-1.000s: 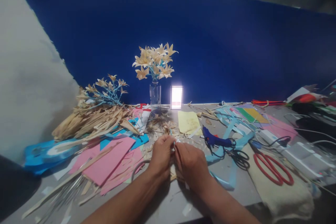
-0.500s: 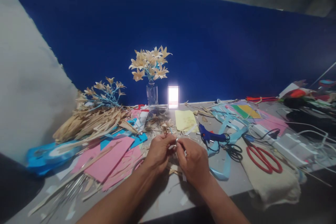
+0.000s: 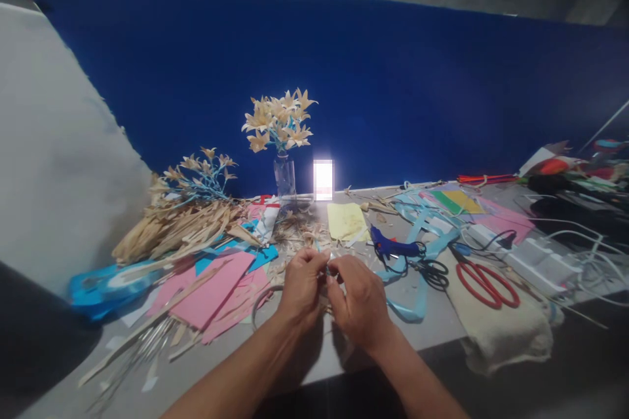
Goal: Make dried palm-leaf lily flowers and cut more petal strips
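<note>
My left hand (image 3: pixel 302 288) and my right hand (image 3: pixel 358 301) meet over the near middle of the grey table (image 3: pixel 432 330). Both are closed in a pinch on a small pale piece (image 3: pixel 330 271) held between the fingertips; it is too small to name. Dry straw-coloured scraps (image 3: pixel 299 236) lie just beyond the hands. A glass vase of cream paper flowers (image 3: pixel 280 121) stands further back against the blue wall.
Pink paper sheets (image 3: pixel 216 291) and a heap of dried leaf strips (image 3: pixel 177 226) lie to the left. To the right lie a blue glue gun (image 3: pixel 393 249), black scissors (image 3: pixel 435 272), red scissors (image 3: pixel 486 283), light blue ribbon (image 3: pixel 417 301), a beige cloth (image 3: pixel 501 334) and white cables (image 3: pixel 580 255).
The view has shifted a little; my hands stay together at the pinch with small finger movements, and the right hand now sits slightly lower and closer to me.
</note>
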`<state>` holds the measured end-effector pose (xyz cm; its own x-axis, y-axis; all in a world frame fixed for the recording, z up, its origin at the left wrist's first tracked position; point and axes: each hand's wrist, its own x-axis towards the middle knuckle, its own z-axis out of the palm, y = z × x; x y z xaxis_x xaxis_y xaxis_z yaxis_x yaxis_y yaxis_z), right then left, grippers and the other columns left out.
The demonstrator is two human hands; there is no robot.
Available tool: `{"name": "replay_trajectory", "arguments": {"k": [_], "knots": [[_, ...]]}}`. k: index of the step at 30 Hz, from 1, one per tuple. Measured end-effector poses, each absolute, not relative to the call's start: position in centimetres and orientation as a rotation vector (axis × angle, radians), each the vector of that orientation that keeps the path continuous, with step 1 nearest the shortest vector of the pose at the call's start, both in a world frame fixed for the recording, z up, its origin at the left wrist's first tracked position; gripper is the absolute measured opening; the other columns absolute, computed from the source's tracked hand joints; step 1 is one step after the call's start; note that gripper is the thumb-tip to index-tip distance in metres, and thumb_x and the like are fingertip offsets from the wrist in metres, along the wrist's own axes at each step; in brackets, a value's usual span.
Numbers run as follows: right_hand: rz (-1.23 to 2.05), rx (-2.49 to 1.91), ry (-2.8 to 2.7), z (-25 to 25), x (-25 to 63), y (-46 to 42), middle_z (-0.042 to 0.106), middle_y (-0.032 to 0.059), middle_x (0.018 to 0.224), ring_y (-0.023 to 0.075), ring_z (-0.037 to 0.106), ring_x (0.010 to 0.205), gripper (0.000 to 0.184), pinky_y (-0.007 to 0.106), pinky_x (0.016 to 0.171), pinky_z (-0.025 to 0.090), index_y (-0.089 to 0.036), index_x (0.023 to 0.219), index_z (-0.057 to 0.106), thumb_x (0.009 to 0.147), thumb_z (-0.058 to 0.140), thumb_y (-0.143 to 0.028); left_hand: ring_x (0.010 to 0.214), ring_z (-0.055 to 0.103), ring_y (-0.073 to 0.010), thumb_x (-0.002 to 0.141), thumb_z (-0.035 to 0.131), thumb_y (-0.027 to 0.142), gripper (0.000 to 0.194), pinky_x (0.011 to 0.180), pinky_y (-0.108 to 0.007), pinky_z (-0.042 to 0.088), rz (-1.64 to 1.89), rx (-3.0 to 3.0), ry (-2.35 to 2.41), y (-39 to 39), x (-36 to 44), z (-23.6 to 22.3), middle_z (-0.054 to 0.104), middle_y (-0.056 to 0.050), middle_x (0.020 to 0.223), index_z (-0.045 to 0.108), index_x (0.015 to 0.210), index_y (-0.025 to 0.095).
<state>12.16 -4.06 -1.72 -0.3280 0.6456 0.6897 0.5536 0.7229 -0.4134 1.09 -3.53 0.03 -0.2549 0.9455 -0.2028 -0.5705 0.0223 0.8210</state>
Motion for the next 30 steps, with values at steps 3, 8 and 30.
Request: {"name": "replay_trajectory", "arguments": {"k": [3,8,30], "knots": [[0.149,-0.863,-2.037,-1.7,12.4,-4.5,0.064,0.0065,0.084,0.0221,0.058,0.078,0.014,0.032,0.07,0.039,-0.017,0.096,0.061,0.094,0.047,-0.021,0.046,0.049,-0.0097,0.053,0.087,0.029,0.041,0.048,-0.021,0.038,1.58,0.477,0.958,-3.8,1.3,0.1,0.055,0.005,0.048,0.048,0.06,0.019],[0.041,-0.943,-1.972,-2.4,12.2,-4.8,0.066,0.0043,0.08,0.0203,0.058,0.072,0.008,0.031,0.067,0.038,-0.018,0.094,0.063,0.093,0.055,-0.019,0.048,0.052,-0.0106,0.048,0.092,0.03,0.047,0.051,-0.022,0.043,1.581,0.417,0.885,-4.0,1.6,-0.1,0.056,0.004,0.05,0.048,0.06,0.019],[1.279,-0.925,-1.528,-1.2,14.3,-5.1,0.055,-0.0019,0.062,0.0105,0.045,0.05,0.023,0.022,0.046,0.035,-0.018,0.078,0.069,0.086,0.063,-0.038,0.068,0.058,-0.0132,0.069,0.083,0.03,0.025,0.064,-0.023,0.047,1.434,0.821,1.06,-7.6,-0.5,-0.4,0.066,-0.002,0.078,0.074,0.087,0.017]]}}
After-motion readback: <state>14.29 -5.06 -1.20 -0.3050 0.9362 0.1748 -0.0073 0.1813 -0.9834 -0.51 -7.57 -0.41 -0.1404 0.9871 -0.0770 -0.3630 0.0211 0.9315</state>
